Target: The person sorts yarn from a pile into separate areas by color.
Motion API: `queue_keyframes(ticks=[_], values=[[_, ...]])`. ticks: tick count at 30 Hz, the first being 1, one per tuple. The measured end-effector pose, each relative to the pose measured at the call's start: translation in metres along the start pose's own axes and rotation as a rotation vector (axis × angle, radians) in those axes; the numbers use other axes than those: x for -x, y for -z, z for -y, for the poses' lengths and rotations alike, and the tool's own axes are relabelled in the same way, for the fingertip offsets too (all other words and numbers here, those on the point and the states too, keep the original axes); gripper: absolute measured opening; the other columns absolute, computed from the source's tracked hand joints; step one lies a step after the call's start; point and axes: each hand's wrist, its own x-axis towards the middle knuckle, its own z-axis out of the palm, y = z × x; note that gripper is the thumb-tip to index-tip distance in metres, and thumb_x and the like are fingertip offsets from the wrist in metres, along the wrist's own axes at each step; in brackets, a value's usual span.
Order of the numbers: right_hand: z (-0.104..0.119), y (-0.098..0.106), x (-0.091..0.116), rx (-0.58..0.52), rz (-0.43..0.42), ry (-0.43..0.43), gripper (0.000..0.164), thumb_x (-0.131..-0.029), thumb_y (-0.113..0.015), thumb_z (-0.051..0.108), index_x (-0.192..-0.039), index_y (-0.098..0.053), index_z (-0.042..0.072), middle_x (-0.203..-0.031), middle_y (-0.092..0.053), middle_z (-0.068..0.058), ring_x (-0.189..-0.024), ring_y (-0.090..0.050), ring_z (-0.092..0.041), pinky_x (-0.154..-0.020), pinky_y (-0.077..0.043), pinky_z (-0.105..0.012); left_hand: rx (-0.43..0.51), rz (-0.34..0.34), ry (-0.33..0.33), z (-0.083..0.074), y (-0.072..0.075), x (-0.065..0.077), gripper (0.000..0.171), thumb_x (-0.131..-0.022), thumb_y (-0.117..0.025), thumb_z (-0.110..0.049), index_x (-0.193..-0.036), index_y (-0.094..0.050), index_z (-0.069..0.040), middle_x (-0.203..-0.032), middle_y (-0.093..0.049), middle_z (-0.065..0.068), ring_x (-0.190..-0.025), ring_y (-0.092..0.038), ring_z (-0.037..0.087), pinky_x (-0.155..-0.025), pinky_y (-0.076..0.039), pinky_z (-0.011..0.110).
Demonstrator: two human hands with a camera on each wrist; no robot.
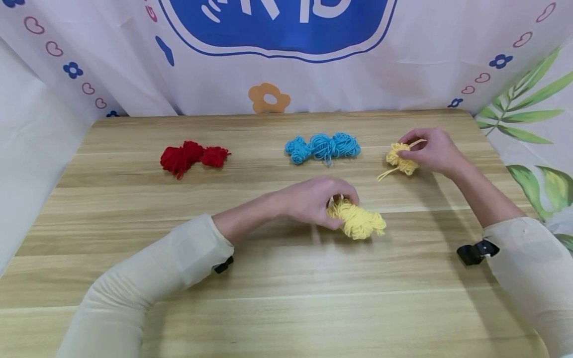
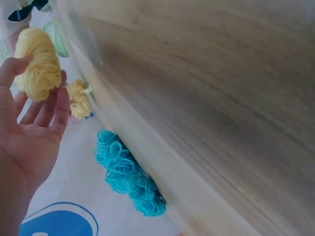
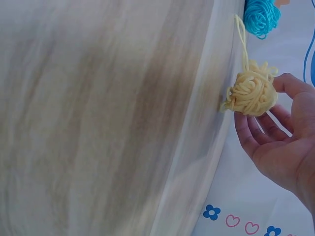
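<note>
My left hand [image 1: 313,201] grips a yellow yarn bundle [image 1: 360,220] above the middle of the table; in the left wrist view the thumb lies over this bundle [image 2: 38,64] and the fingers go behind it. At the back right, my right hand [image 1: 434,149] holds a smaller pale yellow yarn bundle [image 1: 401,159] between thumb and fingers. A loose strand hangs from that small bundle toward the table. In the right wrist view the small bundle [image 3: 253,91] sits at the fingertips, close to the tabletop.
Blue yarn bundles [image 1: 323,147] lie in a row at the back middle of the wooden table [image 1: 286,308]. Red yarn bundles [image 1: 192,156] lie at the back left. A printed white cloth [image 1: 215,84] hangs behind the table's far edge.
</note>
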Motion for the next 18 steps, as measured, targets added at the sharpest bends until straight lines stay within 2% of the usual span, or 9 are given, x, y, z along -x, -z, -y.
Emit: queue_keyframes(ticks=[10,18], values=[[-0.0011,-0.0002,0.0015,-0.005,0.013,0.005,0.030,-0.092,-0.076,0.010,-0.116,-0.070,-0.008,-0.115,-0.067,-0.024,-0.079,-0.060,0.008,-0.066,-0.052,-0.013,-0.010,-0.062,0.038,0.0029,0.0043,-0.0005,0.036,-0.084,-0.079,-0.012,-0.118,-0.070,-0.002,-0.113,-0.071,0.006,-0.097,-0.059,0.013,-0.088,-0.049,0.022],[-0.0030,0.0013,0.0006,0.015,0.021,-0.005,0.033,-0.093,-0.077,0.013,-0.118,-0.069,-0.007,-0.119,-0.066,-0.026,-0.079,-0.059,0.008,-0.066,-0.051,-0.013,-0.028,-0.090,0.054,0.0057,0.0052,-0.0018,0.036,-0.086,-0.078,-0.012,-0.119,-0.069,-0.001,-0.114,-0.071,0.006,-0.096,-0.058,0.014,-0.087,-0.051,0.026]])
